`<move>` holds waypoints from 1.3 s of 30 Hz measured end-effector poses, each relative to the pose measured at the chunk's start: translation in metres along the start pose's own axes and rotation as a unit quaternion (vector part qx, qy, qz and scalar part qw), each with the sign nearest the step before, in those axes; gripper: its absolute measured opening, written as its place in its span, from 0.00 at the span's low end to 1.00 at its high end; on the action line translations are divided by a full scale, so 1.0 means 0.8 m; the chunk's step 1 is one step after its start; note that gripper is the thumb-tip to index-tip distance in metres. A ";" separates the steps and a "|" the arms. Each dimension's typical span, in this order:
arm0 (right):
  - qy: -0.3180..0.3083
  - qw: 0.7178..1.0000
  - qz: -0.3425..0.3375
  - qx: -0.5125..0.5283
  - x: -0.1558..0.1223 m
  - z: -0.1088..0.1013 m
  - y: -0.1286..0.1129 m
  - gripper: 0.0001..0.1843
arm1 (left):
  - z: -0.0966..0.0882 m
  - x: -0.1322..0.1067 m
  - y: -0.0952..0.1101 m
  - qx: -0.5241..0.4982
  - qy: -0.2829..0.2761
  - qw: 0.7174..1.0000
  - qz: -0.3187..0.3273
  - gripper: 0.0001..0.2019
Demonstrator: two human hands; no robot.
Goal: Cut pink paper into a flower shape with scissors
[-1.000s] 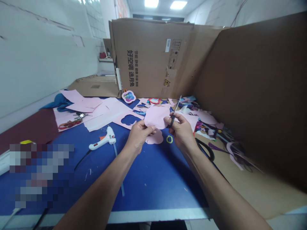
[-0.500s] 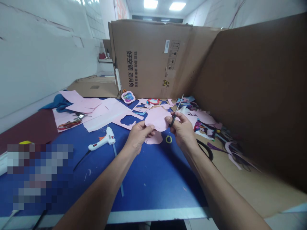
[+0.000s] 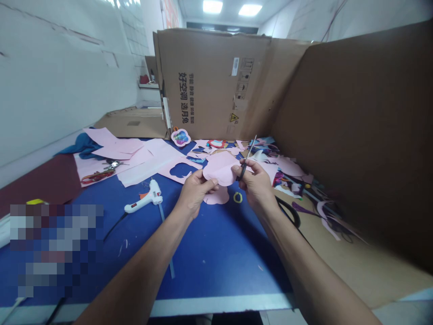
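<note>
Between both hands is a pink paper cutout (image 3: 221, 168) with a scalloped outline, a fold or crease running across it. My left hand (image 3: 196, 192) pinches its lower left edge between thumb and fingers. My right hand (image 3: 255, 180) grips a pair of scissors (image 3: 249, 152), blades pointing up and away, while its thumb touches the paper's right edge. Below the held piece, a second pink cutout (image 3: 217, 197) lies on the blue table (image 3: 216, 262). A small yellow-green ring (image 3: 237, 197) rests just right of that cutout.
A white glue gun (image 3: 145, 198) with a cord lies left of my hands. Pink sheets (image 3: 152, 158) cover the back left. Paper scraps (image 3: 289, 167) and ribbons clutter the right. A cardboard box (image 3: 213, 85) walls off the back, and a flower-shaped ornament (image 3: 181, 137) leans against it.
The pink cutout has bent slightly, so a crease now shows across it. My right hand and the scissors have shifted a little to the left.
</note>
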State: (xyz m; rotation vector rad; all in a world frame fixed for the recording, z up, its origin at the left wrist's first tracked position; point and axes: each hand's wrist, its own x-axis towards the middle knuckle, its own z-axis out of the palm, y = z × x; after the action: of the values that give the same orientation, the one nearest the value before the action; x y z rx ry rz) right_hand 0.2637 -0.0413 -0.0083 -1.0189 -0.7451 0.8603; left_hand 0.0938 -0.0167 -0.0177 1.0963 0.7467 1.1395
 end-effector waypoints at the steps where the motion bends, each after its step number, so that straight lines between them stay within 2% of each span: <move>1: 0.000 1.000 0.000 0.002 0.000 0.000 -0.001 0.28 | -0.001 0.000 0.001 -0.009 0.004 1.000 -0.004 0.11; 8: 0.003 1.000 0.000 0.002 0.000 -0.001 -0.005 0.29 | -0.009 0.004 0.006 -0.094 0.002 0.995 -0.032 0.13; 18: 0.002 1.000 0.001 -0.002 0.002 -0.004 -0.004 0.29 | -0.007 0.000 0.010 -0.095 -0.056 0.994 -0.028 0.12; 39: -0.006 1.000 0.017 -0.016 0.005 -0.007 0.001 0.29 | -0.009 0.001 0.013 -0.084 -0.042 0.995 -0.025 0.10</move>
State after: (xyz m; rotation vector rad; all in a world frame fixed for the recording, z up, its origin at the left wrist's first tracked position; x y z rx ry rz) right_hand 0.2702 -0.0401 -0.0101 -1.0582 -0.7567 0.8873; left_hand 0.0843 -0.0132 -0.0099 0.9740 0.5979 1.0866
